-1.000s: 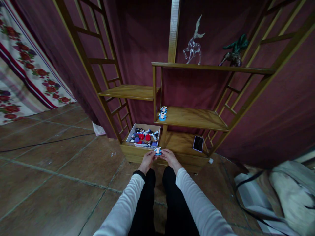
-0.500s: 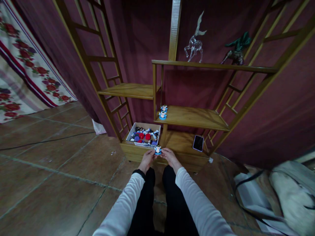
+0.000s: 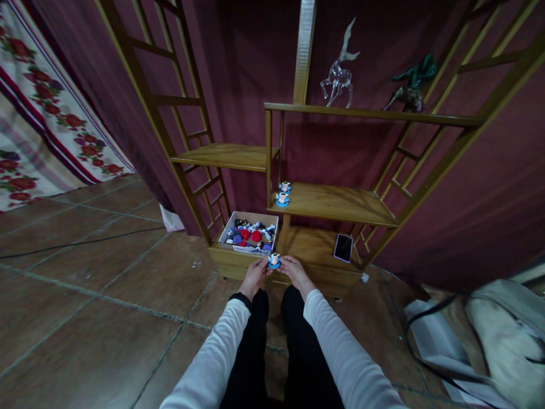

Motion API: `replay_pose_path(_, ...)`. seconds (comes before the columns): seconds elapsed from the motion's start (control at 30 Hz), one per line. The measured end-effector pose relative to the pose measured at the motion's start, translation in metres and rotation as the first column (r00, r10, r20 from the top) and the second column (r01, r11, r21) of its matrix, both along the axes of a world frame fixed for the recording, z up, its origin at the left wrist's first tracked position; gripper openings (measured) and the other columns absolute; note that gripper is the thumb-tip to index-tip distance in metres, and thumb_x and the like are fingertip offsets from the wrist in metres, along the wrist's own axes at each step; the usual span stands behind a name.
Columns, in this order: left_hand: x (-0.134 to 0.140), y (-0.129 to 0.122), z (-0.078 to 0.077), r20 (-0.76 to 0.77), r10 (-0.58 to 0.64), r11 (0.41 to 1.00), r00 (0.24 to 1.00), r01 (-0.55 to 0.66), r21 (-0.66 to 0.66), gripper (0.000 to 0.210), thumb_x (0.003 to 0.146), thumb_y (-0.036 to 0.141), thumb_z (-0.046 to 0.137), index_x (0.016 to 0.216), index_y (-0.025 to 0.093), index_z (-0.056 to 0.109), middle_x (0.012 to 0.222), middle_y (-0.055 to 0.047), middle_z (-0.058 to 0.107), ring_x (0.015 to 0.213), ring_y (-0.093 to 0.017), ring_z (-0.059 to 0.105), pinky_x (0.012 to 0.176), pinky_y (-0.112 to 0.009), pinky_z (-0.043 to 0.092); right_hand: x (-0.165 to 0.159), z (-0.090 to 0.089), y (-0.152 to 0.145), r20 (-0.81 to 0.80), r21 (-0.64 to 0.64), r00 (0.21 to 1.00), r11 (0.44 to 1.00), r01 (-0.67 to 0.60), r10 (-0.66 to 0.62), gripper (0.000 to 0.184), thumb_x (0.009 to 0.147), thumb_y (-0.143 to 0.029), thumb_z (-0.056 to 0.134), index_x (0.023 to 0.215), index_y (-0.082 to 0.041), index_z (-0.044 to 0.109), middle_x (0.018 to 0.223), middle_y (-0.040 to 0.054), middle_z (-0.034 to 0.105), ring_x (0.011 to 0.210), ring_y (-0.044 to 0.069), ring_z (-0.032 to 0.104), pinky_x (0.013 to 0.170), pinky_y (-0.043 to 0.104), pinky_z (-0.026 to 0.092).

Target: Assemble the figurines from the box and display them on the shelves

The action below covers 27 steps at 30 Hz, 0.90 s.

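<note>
Between my two hands is a small figurine (image 3: 274,261) with a round blue base, held upright in front of the cabinet's lower edge. My left hand (image 3: 255,275) grips its left side with closed fingers. From the right, my right hand (image 3: 294,270) pinches the other side. Two similar blue-based figurines stand one behind the other at the left end of the middle shelf; the front figurine (image 3: 282,199) is nearer the edge. Left of and beyond my hands, an open cardboard box (image 3: 230,222) holds several jumbled figurines, some showing red or purple bases.
A phone (image 3: 343,248) lies on the low wooden deck at right. On the upper shelf (image 3: 366,113) stand a clear deer ornament (image 3: 338,76) and a dark green-and-brown ornament (image 3: 411,85). Bags (image 3: 502,329) rest on the floor at right; a black cable (image 3: 85,242) crosses the tiles at left.
My hands and the figurine stay in nearly the same place, with the figurine perhaps turned very slightly. The camera view has shifted a little.
</note>
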<state>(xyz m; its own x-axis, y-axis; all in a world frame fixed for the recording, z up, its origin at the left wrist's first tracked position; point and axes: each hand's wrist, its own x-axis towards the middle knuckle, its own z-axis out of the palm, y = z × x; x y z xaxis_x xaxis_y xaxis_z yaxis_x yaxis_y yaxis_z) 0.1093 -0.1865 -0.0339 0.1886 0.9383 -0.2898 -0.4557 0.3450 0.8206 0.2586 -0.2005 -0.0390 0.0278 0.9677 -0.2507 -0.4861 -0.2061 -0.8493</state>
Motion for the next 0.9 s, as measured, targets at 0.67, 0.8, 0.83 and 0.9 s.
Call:
replay_pose_path(0.67, -0.001, -0.003, 0.007, 0.04, -0.094, 0.995, 0.995, 0.095, -0.035, 0.033, 0.066, 0.013, 0.074, 0.097, 0.013, 0.062, 0.093, -0.01, 0.069, 0.083, -0.016, 0.066, 0.081, -0.029, 0.052, 0.002, -0.003, 0.0, -0.04, 0.023, 0.999, 1.0, 0.019, -0.018, 0.035, 0.055, -0.034, 0.078, 0.082, -0.018, 0.064, 0.077, 0.0025, 0.07, 0.073, 0.015, 0.065, 0.076, 0.031, 0.05)
replay_pose_path(0.8, -0.001, -0.004, 0.009, 0.034, -0.119, 0.992, 0.992, 0.121, -0.035, 0.035, 0.064, 0.009, 0.075, 0.097, 0.013, 0.063, 0.093, -0.01, 0.069, 0.085, -0.016, 0.066, 0.083, -0.03, 0.052, 0.002, 0.0, 0.0, -0.044, -0.006, 0.999, 1.0, 0.031, -0.031, 0.035, 0.057, -0.036, 0.078, 0.084, -0.018, 0.065, 0.081, 0.0045, 0.07, 0.073, 0.016, 0.065, 0.074, 0.031, 0.05)
replay_pose_path(0.83, -0.001, -0.004, 0.009, 0.031, -0.124, 0.992, 0.992, 0.125, -0.036, 0.036, 0.063, 0.008, 0.075, 0.097, 0.013, 0.063, 0.093, -0.01, 0.069, 0.084, -0.016, 0.066, 0.083, -0.03, 0.052, 0.002, 0.001, 0.0, -0.048, -0.011, 0.999, 1.0, 0.025, -0.025, 0.035, 0.058, -0.038, 0.077, 0.084, -0.018, 0.065, 0.082, 0.005, 0.07, 0.073, 0.016, 0.065, 0.074, 0.03, 0.05)
replay_pose_path(0.9, -0.001, -0.004, 0.01, 0.027, -0.131, 0.991, 0.991, 0.132, -0.037, 0.039, 0.063, 0.007, 0.075, 0.099, 0.013, 0.063, 0.094, -0.009, 0.069, 0.084, -0.016, 0.066, 0.083, -0.029, 0.052, 0.002, 0.003, -0.001, -0.052, -0.018, 0.999, 1.0, 0.003, -0.004, 0.035, 0.061, -0.043, 0.075, 0.083, -0.017, 0.066, 0.085, 0.0066, 0.07, 0.075, 0.017, 0.065, 0.073, 0.03, 0.05)
